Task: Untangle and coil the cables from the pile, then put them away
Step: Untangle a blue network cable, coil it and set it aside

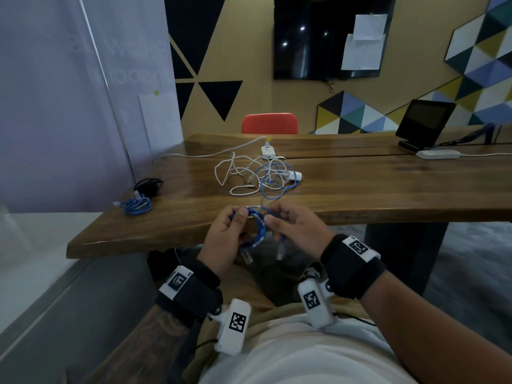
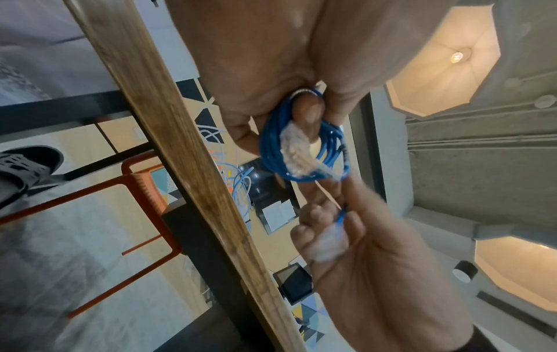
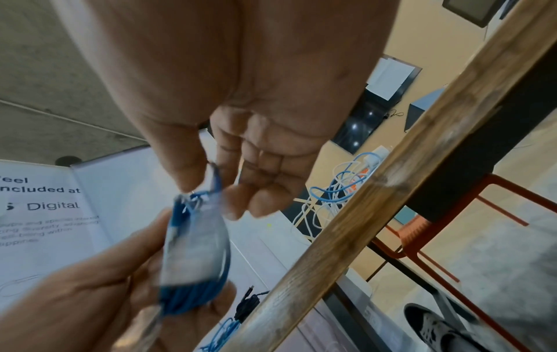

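Head view: both hands [image 1: 225, 234] [image 1: 295, 231] pinch a round, glossy blue cable coil [image 1: 259, 231].

Both hands are held close together in front of the torso, wrists strapped with dark bands. The left hand [image 1: 225, 236] is curled — thumb pressed over the top, fingers closed beneath in a firm grip. The right hand [image 1: 293, 228] is raised beside it, thumb and forefinger pinched, remaining fingers loosely bent.

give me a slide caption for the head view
Both hands, left hand and right hand, wind a blue cable before a tangled pile.
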Demonstrator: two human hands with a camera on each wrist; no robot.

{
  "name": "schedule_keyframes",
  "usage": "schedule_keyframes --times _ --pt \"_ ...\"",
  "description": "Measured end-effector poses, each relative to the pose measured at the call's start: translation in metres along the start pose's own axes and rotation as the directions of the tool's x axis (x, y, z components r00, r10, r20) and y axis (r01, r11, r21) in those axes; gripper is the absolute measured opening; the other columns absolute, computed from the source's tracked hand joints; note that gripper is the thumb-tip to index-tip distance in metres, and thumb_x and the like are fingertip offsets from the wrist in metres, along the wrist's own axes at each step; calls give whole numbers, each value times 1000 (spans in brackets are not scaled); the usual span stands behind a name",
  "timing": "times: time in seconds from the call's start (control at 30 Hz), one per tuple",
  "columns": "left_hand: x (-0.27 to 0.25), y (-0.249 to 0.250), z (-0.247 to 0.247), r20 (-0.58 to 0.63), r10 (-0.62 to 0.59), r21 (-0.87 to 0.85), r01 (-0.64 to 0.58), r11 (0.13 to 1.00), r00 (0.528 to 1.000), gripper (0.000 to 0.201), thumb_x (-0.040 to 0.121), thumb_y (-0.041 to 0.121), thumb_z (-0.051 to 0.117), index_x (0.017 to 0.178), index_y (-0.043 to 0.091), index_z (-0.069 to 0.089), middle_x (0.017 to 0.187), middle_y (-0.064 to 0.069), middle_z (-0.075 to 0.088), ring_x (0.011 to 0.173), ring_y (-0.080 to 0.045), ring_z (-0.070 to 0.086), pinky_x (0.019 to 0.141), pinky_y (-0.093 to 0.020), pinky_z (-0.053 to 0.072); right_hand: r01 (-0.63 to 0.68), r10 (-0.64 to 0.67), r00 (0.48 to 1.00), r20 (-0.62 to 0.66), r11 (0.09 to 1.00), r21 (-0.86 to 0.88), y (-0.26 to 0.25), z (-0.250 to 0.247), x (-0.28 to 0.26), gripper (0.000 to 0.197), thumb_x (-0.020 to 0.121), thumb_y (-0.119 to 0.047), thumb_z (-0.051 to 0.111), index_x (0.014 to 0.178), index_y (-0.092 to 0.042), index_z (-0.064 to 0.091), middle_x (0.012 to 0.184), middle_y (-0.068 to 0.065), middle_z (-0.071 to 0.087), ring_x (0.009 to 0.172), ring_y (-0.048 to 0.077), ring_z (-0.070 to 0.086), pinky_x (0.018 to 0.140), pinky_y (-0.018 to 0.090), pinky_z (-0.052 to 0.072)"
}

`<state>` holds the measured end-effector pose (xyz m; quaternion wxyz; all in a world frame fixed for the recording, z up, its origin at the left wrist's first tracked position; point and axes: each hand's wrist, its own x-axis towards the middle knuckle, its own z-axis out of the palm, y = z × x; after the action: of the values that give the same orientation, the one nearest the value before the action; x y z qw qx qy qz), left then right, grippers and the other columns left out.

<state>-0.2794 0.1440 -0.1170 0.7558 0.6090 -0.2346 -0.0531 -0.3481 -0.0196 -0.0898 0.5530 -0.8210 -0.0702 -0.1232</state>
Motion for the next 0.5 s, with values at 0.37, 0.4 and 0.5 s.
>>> schedule_keyframes --times 0.37,0.4,0.5 --pt "-8 11 3 187 1 1 -1 1000 982 18 103 13 42 89 10 54 57 10 54 49 1 48 47 -13 40 7 18 956 -294 996 85 -1 -5 4 12 93 -13 68 101 -4 72 81 15 72 62 12 66 61 25 56" --pt "-9 12 4 193 -3 -8 5 1000 981 18 103 13 42 89 11 55 57 10 52 49 0 46 46 -13 39 -3 40 963 -268 990 139 -2 -4 4 14 93 -11 67 104 -3 71 80 13 72 62 14 66 61 27 56" --pt "-9 12 3 200 -23 -27 29 999 980 17 103 11 42 93 9 55 59 9 58 50 0 53 47 -13 42 -14 64 980 -187 966 260 2 0 5 17 94 -5 65 111 -5 68 80 9 74 64 17 66 61 29 56"
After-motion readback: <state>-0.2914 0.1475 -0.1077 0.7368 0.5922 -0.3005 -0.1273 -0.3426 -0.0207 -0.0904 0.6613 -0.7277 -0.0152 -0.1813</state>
